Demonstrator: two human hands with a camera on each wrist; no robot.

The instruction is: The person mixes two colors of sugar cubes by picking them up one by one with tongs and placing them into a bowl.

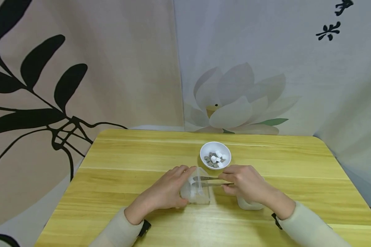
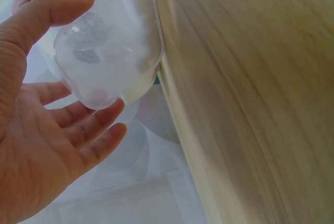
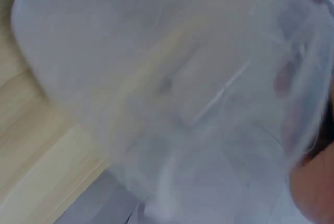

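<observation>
My left hand grips a clear plastic container, tipped on its side with its mouth toward the right. In the left wrist view, thumb and fingers lie around the container's base. My right hand holds metal tongs, whose tips reach into the container. A small white piece shows near the tips, though whether they pinch it I cannot tell. Behind the hands stands a white bowl holding white and grey cubes. Blurred translucent plastic fills much of the right wrist view.
A second translucent container stands on the table beneath my right hand, partly hidden by it. The wooden table has its far edge against printed curtains.
</observation>
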